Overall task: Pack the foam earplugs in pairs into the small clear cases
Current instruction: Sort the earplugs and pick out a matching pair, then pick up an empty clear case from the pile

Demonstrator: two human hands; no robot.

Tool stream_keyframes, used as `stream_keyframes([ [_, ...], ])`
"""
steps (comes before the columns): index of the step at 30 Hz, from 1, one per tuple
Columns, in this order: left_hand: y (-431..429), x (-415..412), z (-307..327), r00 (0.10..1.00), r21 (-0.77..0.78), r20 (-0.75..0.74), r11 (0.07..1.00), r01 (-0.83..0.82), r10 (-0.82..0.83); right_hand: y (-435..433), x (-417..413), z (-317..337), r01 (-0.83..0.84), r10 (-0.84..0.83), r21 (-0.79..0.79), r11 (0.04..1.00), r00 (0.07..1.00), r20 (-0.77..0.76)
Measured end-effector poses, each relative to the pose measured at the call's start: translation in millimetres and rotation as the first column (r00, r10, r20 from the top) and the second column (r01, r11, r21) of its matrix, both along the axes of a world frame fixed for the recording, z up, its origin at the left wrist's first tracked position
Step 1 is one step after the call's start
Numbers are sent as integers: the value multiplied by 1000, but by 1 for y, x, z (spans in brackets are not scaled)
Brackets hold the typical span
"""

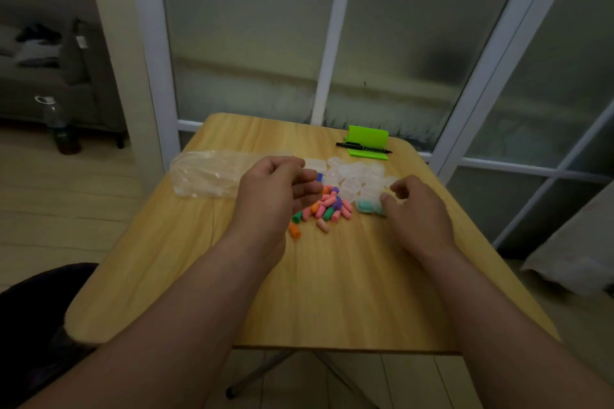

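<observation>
Near the middle of the wooden worktop (332, 292), a loose heap of foam earplugs (327, 206): short, blunt-ended cylinders, mostly pink, with some orange, green and purple mixed in. One orange earplug (294, 230) lying apart at the near-left edge of the heap, one pink earplug (322, 225) just in front of it. Behind and to the right of the heap, a cluster of small clear cases (357, 178), rounded, milky-translucent, touching one another. At the cluster's near-right edge, a case with teal earplugs (367, 206) showing through its wall. Left hand (277, 191) raised over the left side of the heap, fingers curled, a blue earplug (319, 177) pinched at the fingertips. Right hand (417, 209) low beside the teal case, thumb touching it, fingers bent; whether actually gripping, cannot tell. Farther left, a crumpled clear plastic bag (207, 174). At the far edge, a black pen (363, 147) across a green stand (368, 142).
</observation>
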State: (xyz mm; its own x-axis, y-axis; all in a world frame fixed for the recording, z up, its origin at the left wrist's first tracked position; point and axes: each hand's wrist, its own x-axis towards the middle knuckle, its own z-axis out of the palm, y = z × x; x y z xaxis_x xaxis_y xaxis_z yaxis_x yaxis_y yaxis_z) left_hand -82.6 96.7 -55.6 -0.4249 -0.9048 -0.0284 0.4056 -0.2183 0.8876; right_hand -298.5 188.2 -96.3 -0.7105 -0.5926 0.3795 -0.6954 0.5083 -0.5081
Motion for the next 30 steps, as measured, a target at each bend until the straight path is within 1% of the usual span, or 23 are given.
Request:
stream_keyframes([
  [2,-2,-1,3,1000,-1,-2,1000,-2,2,-12,-8,10,-62,65,36,997,993,-94],
  [4,-6,1,7,1000,-16,21,1000,-13,14,-29,-18,21,-130,146,112,985,978,-148],
  [6,-10,4,10,999,-19,27,1000,-24,25,-46,-26,31,-193,236,224,955,955,-180],
  [8,-14,8,14,999,-14,6,999,-32,32,-63,-32,38,-233,323,354,906,921,-218],
  [11,-20,12,17,999,-7,-23,999,-43,42,-86,-35,46,-272,422,510,816,883,-204],
  [15,-24,14,16,999,-14,-15,999,-46,46,-108,-34,49,-274,481,651,708,862,-159],
  [16,-24,15,16,999,-14,-17,999,-46,46,-113,-33,48,-264,486,671,693,858,-165],
  [18,-24,14,17,999,-12,-24,999,-44,44,-117,-32,47,-242,484,679,693,855,-190],
  [21,-23,15,18,999,-13,-16,999,-42,42,-118,-28,46,-247,474,643,725,856,-205],
  [23,-23,15,17,999,-16,0,999,-38,38,-112,-23,50,-274,449,562,780,871,-198],
  [25,-22,15,15,999,-24,30,1000,-16,17,-100,-11,56,-340,427,394,854,891,-157],
  [27,-19,16,13,996,-25,79,999,46,-43,-79,12,61,-410,432,183,894,896,-101],
  [30,-11,18,11,970,-11,162,983,185,-181,-39,56,62,-490,492,-76,868,871,-5],
])
